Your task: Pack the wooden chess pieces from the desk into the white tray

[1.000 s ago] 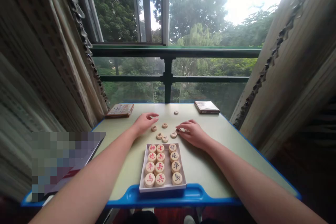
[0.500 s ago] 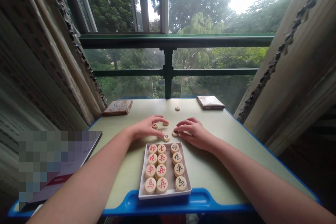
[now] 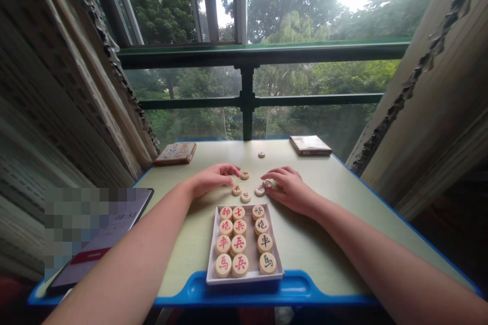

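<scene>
My left hand (image 3: 213, 179) rests on the table with fingers loosely bent and apart. Its thumb and fingertips are beside two round wooden xiangqi pieces, a nearer one (image 3: 237, 190) and a farther one (image 3: 244, 175). My right hand (image 3: 288, 188) curls its fingers and thumb around a xiangqi piece (image 3: 267, 183), partly covered by the fingers. Against it lies another piece with a dark character (image 3: 260, 190). Between the hands, just beyond the box, is one more piece (image 3: 246, 196). The shallow white box (image 3: 247, 280) holds red-marked pieces in two left columns and black-marked ones at right.
A single piece (image 3: 261, 154) lies near the far edge. Flat boxes stand at the back left (image 3: 175, 153) and back right (image 3: 310, 145). A phone or tablet (image 3: 114, 223) lies at the left. Window rails and curtains border the table (image 3: 320, 259).
My left hand has drawn back a little, and the piece by it has shifted nearer and rightward. My right hand has moved slightly right; a piece hidden before now shows between its fingers.
</scene>
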Tool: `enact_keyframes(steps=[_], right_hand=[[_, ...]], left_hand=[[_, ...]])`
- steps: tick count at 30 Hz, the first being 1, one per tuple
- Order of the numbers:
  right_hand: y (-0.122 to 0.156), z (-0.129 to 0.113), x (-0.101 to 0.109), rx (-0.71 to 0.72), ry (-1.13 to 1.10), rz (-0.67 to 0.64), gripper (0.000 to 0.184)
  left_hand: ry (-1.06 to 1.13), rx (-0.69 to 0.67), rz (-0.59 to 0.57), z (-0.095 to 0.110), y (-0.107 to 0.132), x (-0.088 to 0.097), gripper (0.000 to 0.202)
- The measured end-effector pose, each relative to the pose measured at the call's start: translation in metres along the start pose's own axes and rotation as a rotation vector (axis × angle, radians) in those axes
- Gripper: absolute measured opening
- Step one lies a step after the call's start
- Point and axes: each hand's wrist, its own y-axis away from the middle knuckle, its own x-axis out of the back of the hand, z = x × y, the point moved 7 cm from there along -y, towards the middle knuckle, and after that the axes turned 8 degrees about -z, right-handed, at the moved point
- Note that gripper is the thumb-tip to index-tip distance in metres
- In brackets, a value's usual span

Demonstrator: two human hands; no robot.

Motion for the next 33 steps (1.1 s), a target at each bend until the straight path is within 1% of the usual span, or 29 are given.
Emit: enact_keyframes(steps=[5, 11, 15, 19, 21, 24, 26, 30, 33], right_hand=[[0.000, 0.000, 0.000, 0.009, 0.001, 0.010, 0.024], [0.001, -0.007, -0.001, 0.087, 0.020, -0.030, 0.022], [0.001, -0.005, 0.002, 0.050, 0.026, 0.002, 0.023], [0.001, -0.004, 0.002, 0.034, 0.039, -0.012, 0.023], [0.001, 0.000, 0.004, -0.002, 0.043, -0.003, 0.027], [0.001, 0.010, 0.010, -0.102, 0.028, 0.036, 0.045], [0.002, 0.017, 0.012, -0.179, -0.001, 0.007, 0.052], [0.006, 0.027, 0.011, -0.301, -0.026, -0.139, 0.047], [0.009, 0.027, 0.014, -0.336, -0.022, -0.187, 0.044]], left_hand=[[-0.001, 0.016, -0.026, 0.001, 0.000, 0.000, 0.024], [-0.041, 0.016, -0.043, -0.002, 0.000, 0.000, 0.023], [-0.114, 0.001, -0.055, -0.001, 0.001, -0.002, 0.027], [-0.199, 0.001, -0.034, 0.000, -0.001, -0.007, 0.031], [-0.140, 0.011, 0.005, -0.002, -0.002, -0.005, 0.031], [-0.012, 0.018, 0.067, -0.004, -0.003, 0.001, 0.032], [0.012, 0.018, 0.066, -0.006, -0.003, 0.004, 0.037], [0.018, 0.011, 0.022, -0.011, -0.004, 0.006, 0.048], [0.013, 0.004, 0.012, -0.013, -0.005, 0.006, 0.051]])
